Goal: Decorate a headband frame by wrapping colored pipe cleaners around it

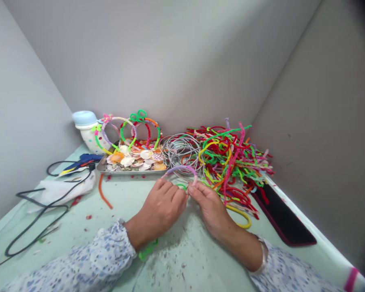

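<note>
Between my two hands arches a headband (pixel 182 167) wrapped in purple and pale pink pipe cleaner. My left hand (pixel 162 207) is closed round one side of it, knuckles up. With thumb and fingers, my right hand (pixel 208 205) pinches its pink end. The fingertips of both hands nearly meet. A bit of green pipe cleaner (pixel 181 186) shows just above them, and a green fuzzy length (pixel 148 250) hangs or lies below my left wrist; whether the two join is hidden. Behind my hands lies a tangle of bare metal hoops (pixel 182 150).
Colourful pipe cleaners (pixel 228 158) are heaped at right, beside a dark flat tray (pixel 286 215). A metal tray (pixel 130 173) holds shells, with decorated headbands (pixel 120 118) standing in it. At left are a white container (pixel 93 136), a black cable (pixel 33 223) and a plastic bag (pixel 67 190).
</note>
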